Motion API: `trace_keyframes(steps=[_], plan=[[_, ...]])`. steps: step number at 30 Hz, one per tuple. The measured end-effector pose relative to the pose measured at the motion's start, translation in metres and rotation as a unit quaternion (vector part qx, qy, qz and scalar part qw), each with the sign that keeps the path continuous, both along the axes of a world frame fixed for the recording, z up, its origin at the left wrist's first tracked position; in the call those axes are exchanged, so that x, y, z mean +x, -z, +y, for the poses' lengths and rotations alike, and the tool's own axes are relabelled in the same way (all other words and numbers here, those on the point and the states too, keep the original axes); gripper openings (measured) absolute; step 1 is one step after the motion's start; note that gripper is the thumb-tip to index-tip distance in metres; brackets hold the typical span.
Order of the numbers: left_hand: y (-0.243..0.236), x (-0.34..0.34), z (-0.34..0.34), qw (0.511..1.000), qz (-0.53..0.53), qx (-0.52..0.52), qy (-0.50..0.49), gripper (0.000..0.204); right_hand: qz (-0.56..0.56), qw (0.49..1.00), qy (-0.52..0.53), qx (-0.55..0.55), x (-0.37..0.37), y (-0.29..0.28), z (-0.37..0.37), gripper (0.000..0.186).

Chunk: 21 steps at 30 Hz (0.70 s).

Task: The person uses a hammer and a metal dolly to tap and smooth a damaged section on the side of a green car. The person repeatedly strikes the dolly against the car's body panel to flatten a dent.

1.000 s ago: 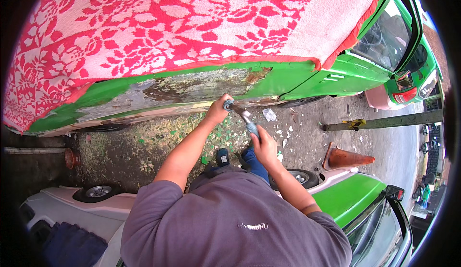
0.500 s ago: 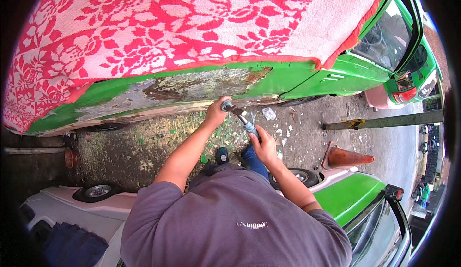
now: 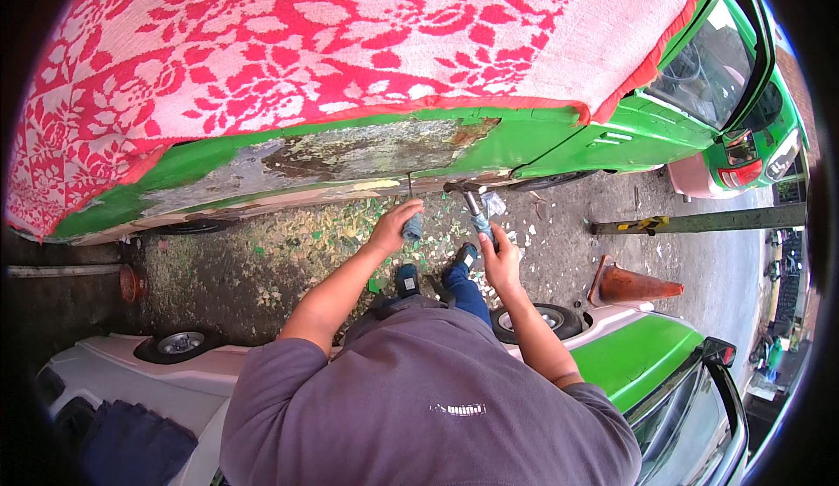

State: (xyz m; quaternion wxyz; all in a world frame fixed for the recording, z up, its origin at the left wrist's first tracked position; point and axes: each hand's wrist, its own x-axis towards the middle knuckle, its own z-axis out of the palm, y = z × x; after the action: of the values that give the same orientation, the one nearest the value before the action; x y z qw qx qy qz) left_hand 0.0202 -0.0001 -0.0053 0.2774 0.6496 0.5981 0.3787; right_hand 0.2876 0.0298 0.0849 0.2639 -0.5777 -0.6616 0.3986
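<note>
My left hand is closed round the wrapped grey-green handle of a chisel. Its thin dark shaft points at the lower edge of a green car side; whether the tip touches, I cannot tell. In my right hand is a hammer, gripped by its handle, which has a grey-blue wrapping. The metal hammer head lies near the car's lower edge, to the right of the chisel and apart from it. Beyond both tools, a scraped patch of the car shows bare grey and rusty brown metal.
A pink floral blanket covers the car's upper part. Paint flakes litter the ground around my feet. An orange traffic cone and a post stand to the right. Close behind me is another green-and-white car.
The hammer head has moved right, away from the chisel handle. My left hand has shifted slightly down and left, and the chisel's shaft is now visible, pointing at the car.
</note>
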Motion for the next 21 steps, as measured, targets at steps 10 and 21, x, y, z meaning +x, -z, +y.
trace_keyframes(steps=[10, 21], plan=[[-0.035, -0.009, 0.016, 0.999, -0.015, -0.013, 0.044, 0.042, 0.016, 0.999, 0.031, -0.026, 0.006, 0.002, 0.0, 0.044], [-0.025, 0.001, 0.035, 0.997, -0.065, 0.031, -0.014, 0.036, 0.007, 0.999, 0.014, -0.05, 0.01, -0.008, -0.012, 0.041]])
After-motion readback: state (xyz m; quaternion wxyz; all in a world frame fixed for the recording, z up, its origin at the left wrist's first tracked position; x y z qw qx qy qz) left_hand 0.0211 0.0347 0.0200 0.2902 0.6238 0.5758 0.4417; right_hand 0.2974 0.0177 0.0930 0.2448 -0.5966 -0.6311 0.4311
